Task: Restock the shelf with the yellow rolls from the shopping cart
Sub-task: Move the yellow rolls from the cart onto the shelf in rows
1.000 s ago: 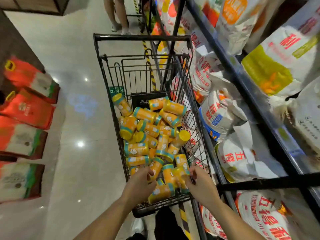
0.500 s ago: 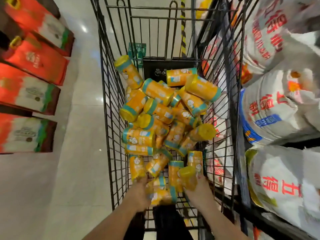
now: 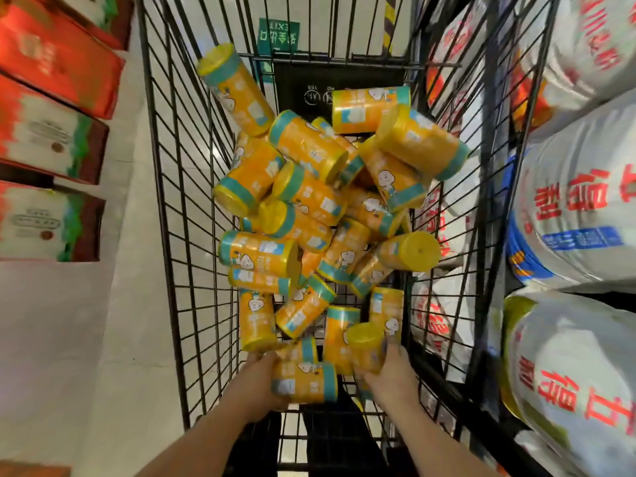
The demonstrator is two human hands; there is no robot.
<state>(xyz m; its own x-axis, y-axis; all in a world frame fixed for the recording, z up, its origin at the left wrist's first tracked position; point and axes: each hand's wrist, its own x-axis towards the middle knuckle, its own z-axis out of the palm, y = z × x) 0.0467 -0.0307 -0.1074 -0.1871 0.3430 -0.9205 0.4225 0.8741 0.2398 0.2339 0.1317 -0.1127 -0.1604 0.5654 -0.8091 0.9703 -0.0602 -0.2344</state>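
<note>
Your left hand (image 3: 256,376) grips one yellow roll (image 3: 304,382) that lies crosswise at the near end of the shopping cart (image 3: 179,201). Your right hand (image 3: 390,370) is wrapped round a second roll (image 3: 365,344), which stands on end just beside the first. The other rolls lie in a loose heap across the cart's wire basket.

Each roll is a short cylinder with a flat yellow end, teal bands and a glossy film wrap. Expect low weight, a firm body and a slick surface. The heap may shift when you pull a roll free.

Take hold round the mid-body, thumb opposing fingers, not by the end faces.

The shelf (image 3: 488,413) stands to the right of the cart and carries soft white sacks (image 3: 578,208).
</note>
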